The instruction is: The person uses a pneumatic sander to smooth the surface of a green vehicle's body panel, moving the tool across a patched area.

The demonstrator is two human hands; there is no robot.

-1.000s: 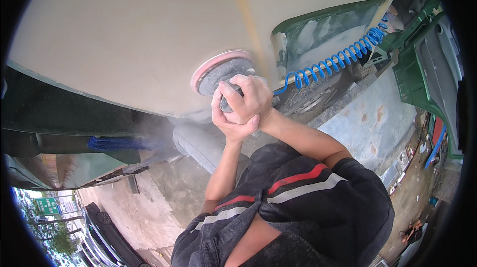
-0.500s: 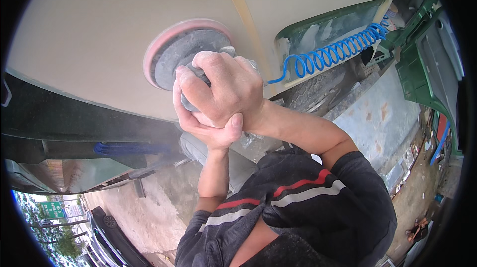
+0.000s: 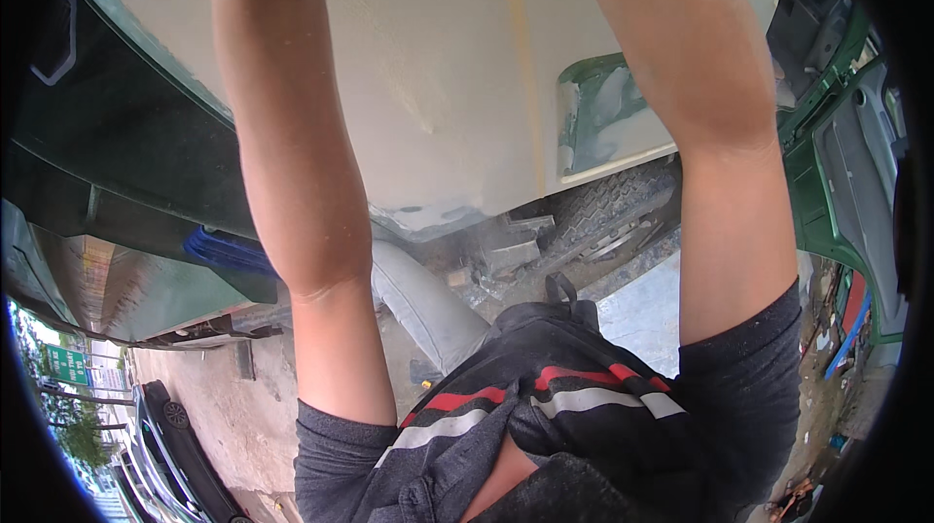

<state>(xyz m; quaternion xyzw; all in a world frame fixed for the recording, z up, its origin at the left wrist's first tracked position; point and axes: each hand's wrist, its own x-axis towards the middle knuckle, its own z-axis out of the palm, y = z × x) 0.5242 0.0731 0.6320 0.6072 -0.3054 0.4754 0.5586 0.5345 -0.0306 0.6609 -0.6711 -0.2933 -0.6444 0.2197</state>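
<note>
Both of my forearms stretch up past the top edge, so neither hand shows. My left forearm (image 3: 282, 124) crosses the left part of a beige vehicle panel (image 3: 418, 56). In front of the panel's right part passes my right forearm (image 3: 681, 27). A yellowish strip (image 3: 525, 66) runs down the panel between the arms. Beside my right forearm is a recess with patchy green and whitish paint (image 3: 598, 109), partly covered by the arm. No tool is in view.
Below the panel are a tyre (image 3: 623, 202) and broken-looking blocks (image 3: 511, 249). An open green door (image 3: 846, 163) stands at the right. Dark bodywork (image 3: 126, 144) lies at the left, with a blue bundle (image 3: 229, 249) under it. A parked dark car (image 3: 185, 435) is at lower left.
My hands were together on a round sander against the panel. Both have moved up out of view, arms now apart. The sander and its coiled blue hose no longer show.
</note>
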